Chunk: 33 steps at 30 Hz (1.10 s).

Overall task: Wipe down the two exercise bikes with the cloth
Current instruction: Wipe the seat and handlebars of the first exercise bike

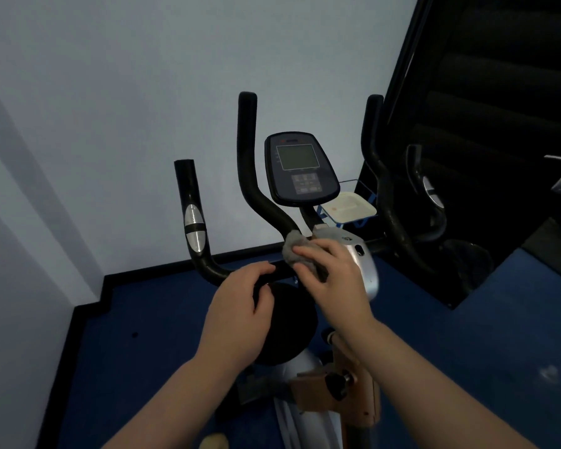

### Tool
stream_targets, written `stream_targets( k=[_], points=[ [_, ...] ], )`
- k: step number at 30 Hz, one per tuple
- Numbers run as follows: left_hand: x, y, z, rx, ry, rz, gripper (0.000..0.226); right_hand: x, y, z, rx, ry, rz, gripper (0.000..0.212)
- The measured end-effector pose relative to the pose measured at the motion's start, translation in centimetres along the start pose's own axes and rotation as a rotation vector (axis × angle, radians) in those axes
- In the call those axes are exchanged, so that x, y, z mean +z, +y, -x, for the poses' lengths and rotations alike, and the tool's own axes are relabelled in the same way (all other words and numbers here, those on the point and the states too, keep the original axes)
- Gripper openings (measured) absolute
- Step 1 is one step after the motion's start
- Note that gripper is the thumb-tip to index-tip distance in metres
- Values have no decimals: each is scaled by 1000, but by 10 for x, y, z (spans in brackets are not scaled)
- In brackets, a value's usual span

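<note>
Hands apart: left hand (240, 306) gripping handlebar (259, 274), right hand (334, 273) clutching cloth (293, 247).

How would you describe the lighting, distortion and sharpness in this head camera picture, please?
Head view: dim, bluish light; the right side falls into near-black. Wide-angle bending curves the handlebar uprights and wall edges. Console text is too soft to read; right hand and cloth look slightly blurred.
</note>
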<state>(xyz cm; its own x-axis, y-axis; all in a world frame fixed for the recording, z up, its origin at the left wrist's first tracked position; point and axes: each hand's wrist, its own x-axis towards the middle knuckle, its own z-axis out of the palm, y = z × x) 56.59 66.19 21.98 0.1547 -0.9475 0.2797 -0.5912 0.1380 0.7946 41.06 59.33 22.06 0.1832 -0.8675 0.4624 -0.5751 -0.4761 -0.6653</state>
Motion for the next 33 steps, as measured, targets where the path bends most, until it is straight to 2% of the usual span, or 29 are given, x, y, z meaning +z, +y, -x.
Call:
stream_targets(
  k=[11, 14, 19, 24, 28, 33],
  points=[
    [4, 0, 1, -25, 32, 0, 33, 4, -3, 60, 119, 153, -175, 29],
    [6, 2, 0, -45, 58, 11, 32, 4, -5, 64, 163, 151, -228, 28],
    [5, 3, 0, -22, 71, 10, 31, -20, -2, 46, 230, 22, -342, 21],
    [-7, 1, -8, 61, 97, 82, 37, -39, -18, -1, 259, 110, -523, 18],
    [-35, -2, -50, 96, 231, 125, 35, -34, -43, -45, 141, 58, -471, 20],
    [-78, -7, -120, 182, 342, 57, 35, -5, -66, -94, 41, 46, -253, 32]
  ],
)
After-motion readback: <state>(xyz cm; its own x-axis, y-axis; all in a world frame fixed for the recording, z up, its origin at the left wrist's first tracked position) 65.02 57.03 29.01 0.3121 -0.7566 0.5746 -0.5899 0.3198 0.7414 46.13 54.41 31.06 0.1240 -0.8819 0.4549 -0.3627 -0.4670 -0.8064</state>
